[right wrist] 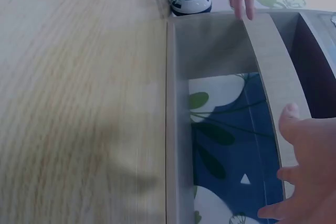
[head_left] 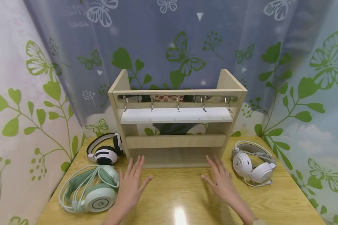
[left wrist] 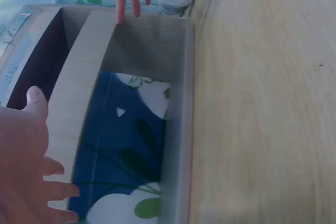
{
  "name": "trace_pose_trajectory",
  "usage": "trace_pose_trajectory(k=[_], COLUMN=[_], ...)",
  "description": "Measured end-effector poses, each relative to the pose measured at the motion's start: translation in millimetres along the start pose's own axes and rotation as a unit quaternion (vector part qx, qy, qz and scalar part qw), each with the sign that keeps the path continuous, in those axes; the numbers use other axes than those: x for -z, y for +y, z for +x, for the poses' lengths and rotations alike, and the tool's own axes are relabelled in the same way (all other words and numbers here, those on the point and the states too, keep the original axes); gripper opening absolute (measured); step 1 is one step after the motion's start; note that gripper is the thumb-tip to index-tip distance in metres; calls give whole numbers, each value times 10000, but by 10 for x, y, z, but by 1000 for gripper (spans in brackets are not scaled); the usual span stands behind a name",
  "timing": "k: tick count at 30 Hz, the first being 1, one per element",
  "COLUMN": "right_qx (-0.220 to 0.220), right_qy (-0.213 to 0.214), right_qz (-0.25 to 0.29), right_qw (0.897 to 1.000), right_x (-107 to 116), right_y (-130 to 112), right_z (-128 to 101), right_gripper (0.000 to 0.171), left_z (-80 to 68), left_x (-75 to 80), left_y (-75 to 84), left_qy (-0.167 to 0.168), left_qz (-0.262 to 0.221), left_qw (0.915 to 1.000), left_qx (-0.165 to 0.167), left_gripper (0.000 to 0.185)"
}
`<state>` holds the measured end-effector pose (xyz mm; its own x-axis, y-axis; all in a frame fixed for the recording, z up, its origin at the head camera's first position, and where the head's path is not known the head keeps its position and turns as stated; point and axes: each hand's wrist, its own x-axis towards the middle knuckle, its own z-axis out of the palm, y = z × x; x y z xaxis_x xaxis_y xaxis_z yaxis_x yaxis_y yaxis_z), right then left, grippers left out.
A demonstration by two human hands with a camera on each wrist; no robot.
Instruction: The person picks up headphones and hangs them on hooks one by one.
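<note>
Hovering over the wooden bench (head_left: 186,193), both hands are out flat in front of the wooden rack (head_left: 176,125), and neither one has anything in it. The left hand (head_left: 132,182) has its fingers spread wide and straight, pointing at the rack's lower left corner; the left wrist view shows the fingers just short of the rack's front rail. The right hand (head_left: 221,181) mirrors it on the other side, fingers splayed and relaxed, aimed at the lower right corner, again close to the rack; whether it touches the wood I cannot tell.

The rack stands upright at the back middle of the bench, against the butterfly curtain (head_left: 169,40), with a white shelf (head_left: 176,115) across it and a row of metal hooks (head_left: 178,103) under the top bar. Three headsets lie around it. The mint-green headphones (head_left: 93,190) sit just left of the left hand, cable looped around them. Behind those, beside the rack's left post, lie the black-and-white headphones (head_left: 105,150). Over on the right, near the right hand, rest the white headphones (head_left: 253,165).
</note>
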<state>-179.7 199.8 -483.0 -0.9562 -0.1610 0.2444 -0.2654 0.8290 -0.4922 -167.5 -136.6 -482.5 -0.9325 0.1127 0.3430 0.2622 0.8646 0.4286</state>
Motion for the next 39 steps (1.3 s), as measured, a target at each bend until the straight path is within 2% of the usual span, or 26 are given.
trace_pose_trajectory(k=[6,14,20,29,39], right_qx=[56,155,52,109,181], right_qy=[193,707,825,1247,1770], right_qz=[540,973,1178,1017,963], right_qw=[9983,9926,9896,9869,9793], right_x=[125,252,340,487,655], right_y=[70,116,162,258,402], right_z=[43,89,126,152,183], right_gripper=[53,31,30,29,26], left_z=[87,163,235,352,490], left_x=[163,348,490,686,894], left_y=[-28,-30,-44,-66,-23], left_qy=[340,950,1422,2119,2466], left_qz=[-386,-910,-949,-1020,-980], left_qw=[9984,9902,9835,9636,9492], left_qx=[-225,-466,-591,-1271,-1690], left_gripper=[58,35,25,18,24])
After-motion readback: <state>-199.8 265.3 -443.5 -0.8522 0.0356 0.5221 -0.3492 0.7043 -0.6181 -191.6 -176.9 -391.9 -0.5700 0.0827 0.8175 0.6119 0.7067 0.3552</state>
